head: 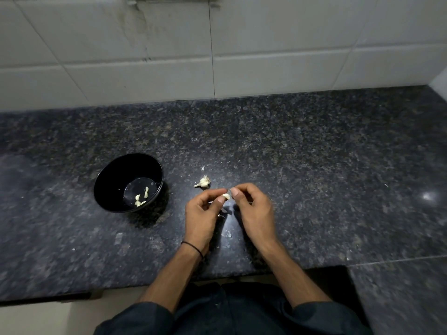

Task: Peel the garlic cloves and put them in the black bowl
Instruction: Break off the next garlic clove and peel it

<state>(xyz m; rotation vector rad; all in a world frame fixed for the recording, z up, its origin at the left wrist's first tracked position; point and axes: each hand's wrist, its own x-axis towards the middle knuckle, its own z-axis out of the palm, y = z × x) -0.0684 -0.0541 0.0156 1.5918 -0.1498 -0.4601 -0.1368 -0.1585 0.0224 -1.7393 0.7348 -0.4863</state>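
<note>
From the head view, a pale cream garlic clove point(226, 196) sits between the two hands, above the dark speckled granite tabletop point(314, 153) and near its front edge. The left hand point(202, 210) has its fingers curled, and its thumb and forefinger pinch the clove. The right hand point(252, 206) is curled too, with its thumb and forefinger closed on the clove's right end, where a thin flake of papery skin point(229, 190) shows. Whether that flake is still joined to the clove cannot be told.

To the left of the hands, apart from them, stands the round glossy black bowl point(108, 187). Several peeled pale cloves point(140, 199) lie on its bottom. Just beyond the hands, between them and the wall, a small whitish garlic remnant with a dry root tuft point(203, 182) rests on the tabletop, with a tiny white scrap of skin point(202, 168) a little farther back. More pale scraps point(228, 235) lie on the tabletop under and between the wrists.

A thin black band point(193, 247) circles the left wrist. White square wall tiles point(266, 44) rise behind the tabletop.
</note>
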